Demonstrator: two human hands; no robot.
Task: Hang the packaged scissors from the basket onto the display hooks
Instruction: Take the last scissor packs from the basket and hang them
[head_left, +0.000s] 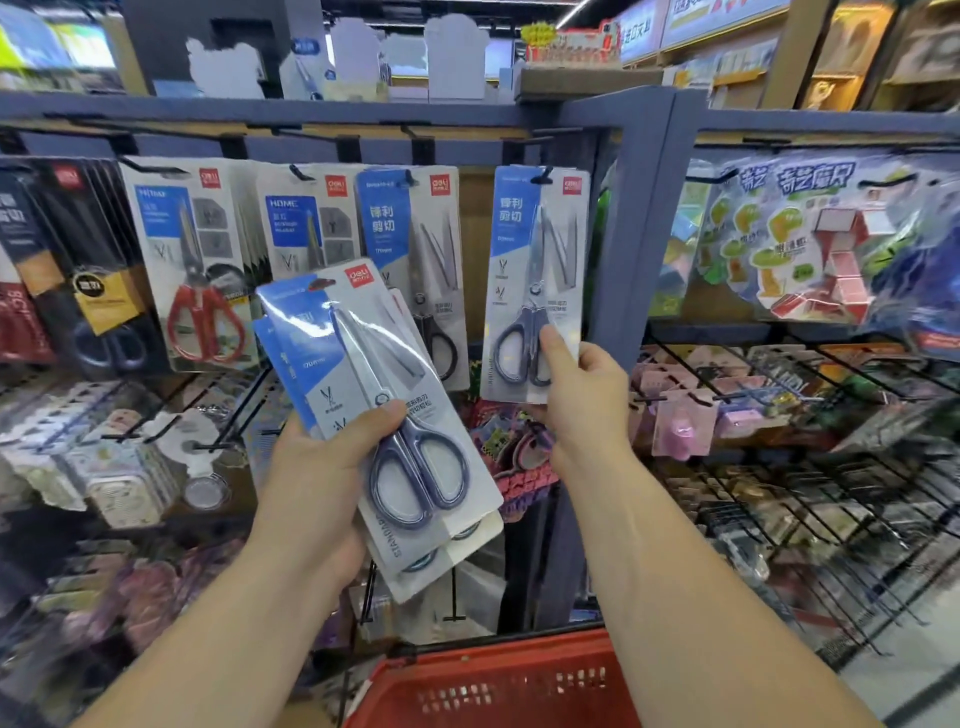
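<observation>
My left hand (322, 467) grips a small stack of packaged scissors (384, 395), blue-and-white cards with grey-handled scissors, tilted in front of the display. My right hand (582, 395) pinches the bottom of another packaged scissors card (535, 249), thumb on its front. That card's top hole sits on a black display hook (545, 174) at the right end of the rack. A red basket (498, 680) stands below, between my forearms; its inside is hidden.
More scissors packs (202, 260) hang on hooks to the left, one with black handles (436, 270) beside my stack. A grey shelf post (639, 234) stands right of the hook. Toy packs (810, 234) and wire racks (779, 415) fill the right side.
</observation>
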